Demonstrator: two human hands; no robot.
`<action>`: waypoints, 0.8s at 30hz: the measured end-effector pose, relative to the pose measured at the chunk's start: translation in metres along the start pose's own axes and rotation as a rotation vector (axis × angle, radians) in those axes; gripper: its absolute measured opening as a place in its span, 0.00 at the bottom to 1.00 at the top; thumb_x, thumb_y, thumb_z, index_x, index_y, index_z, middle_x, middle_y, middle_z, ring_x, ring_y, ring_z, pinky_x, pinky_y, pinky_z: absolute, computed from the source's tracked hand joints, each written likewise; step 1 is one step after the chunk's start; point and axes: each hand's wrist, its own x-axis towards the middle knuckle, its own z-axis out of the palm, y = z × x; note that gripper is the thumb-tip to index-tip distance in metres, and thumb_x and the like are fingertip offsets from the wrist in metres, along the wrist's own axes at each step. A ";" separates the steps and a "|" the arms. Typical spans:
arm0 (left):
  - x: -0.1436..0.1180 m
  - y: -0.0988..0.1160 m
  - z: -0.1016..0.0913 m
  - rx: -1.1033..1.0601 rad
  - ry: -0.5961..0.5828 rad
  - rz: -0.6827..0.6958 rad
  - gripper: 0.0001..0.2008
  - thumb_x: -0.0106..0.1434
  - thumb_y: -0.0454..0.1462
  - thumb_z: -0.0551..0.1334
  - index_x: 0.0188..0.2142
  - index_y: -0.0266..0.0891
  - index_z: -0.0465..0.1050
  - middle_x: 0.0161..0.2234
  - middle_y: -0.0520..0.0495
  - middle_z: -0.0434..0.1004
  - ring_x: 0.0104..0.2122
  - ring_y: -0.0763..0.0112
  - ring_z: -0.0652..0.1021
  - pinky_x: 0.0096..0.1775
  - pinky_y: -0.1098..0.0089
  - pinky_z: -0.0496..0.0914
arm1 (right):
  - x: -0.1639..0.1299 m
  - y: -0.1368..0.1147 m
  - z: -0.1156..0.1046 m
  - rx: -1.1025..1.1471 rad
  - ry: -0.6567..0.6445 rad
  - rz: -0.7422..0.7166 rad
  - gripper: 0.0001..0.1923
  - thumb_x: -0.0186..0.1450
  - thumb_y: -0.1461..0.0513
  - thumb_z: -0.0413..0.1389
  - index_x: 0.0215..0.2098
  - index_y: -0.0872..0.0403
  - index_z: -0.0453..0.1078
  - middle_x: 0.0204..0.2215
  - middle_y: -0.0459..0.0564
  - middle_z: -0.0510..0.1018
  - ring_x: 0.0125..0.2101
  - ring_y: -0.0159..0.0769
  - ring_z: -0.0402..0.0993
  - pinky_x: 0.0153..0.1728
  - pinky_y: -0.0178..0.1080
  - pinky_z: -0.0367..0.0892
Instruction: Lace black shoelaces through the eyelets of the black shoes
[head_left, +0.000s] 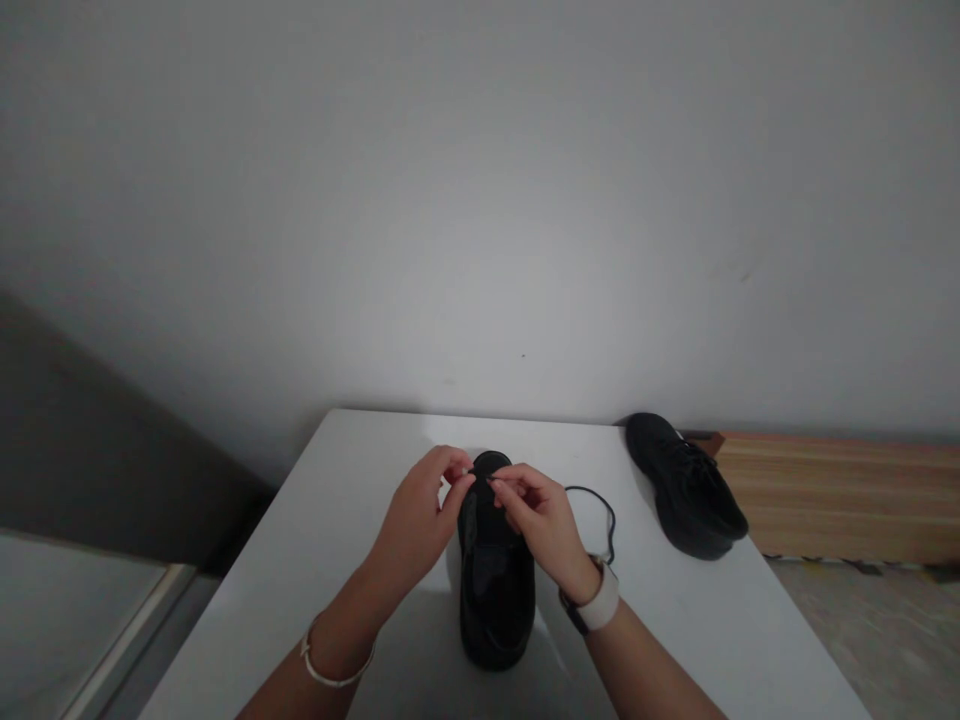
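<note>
Got the black sneaker (495, 570) sitting toe-away from me in the middle of the white bench (337, 520), so the eyelets face up where I can get at them. My left hand (420, 520) and right hand (540, 520) meet over its toe end, each grip pressed together, pinching what looks like the black lace (600, 505); the rest of the lace loops off just right of the sneaker. The second sneaker (686, 485) lies well off to its right, near the bench's far edge. No logo or writing I can read, it's all too dark.
</note>
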 end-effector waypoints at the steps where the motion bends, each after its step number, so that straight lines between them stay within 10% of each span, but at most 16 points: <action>1: -0.002 -0.006 0.003 -0.065 0.001 -0.057 0.05 0.66 0.38 0.58 0.42 0.42 0.68 0.34 0.49 0.72 0.35 0.64 0.73 0.38 0.64 0.67 | 0.002 0.002 -0.001 -0.018 0.005 -0.001 0.14 0.66 0.51 0.57 0.37 0.54 0.74 0.22 0.44 0.74 0.20 0.30 0.64 0.23 0.34 0.61; 11: -0.011 -0.064 0.036 -0.340 -0.143 -0.302 0.17 0.53 0.43 0.66 0.39 0.35 0.76 0.39 0.39 0.80 0.35 0.59 0.79 0.39 0.61 0.72 | 0.011 0.009 -0.004 -0.387 -0.063 -0.023 0.09 0.63 0.60 0.57 0.37 0.54 0.78 0.22 0.44 0.74 0.23 0.33 0.68 0.25 0.35 0.59; 24: -0.015 -0.066 0.022 -0.651 -0.216 -0.461 0.17 0.53 0.40 0.64 0.41 0.36 0.83 0.34 0.44 0.84 0.34 0.61 0.80 0.39 0.62 0.73 | 0.009 0.001 0.001 -0.814 -0.188 -0.048 0.06 0.63 0.64 0.59 0.33 0.48 0.78 0.30 0.47 0.83 0.31 0.40 0.78 0.32 0.37 0.63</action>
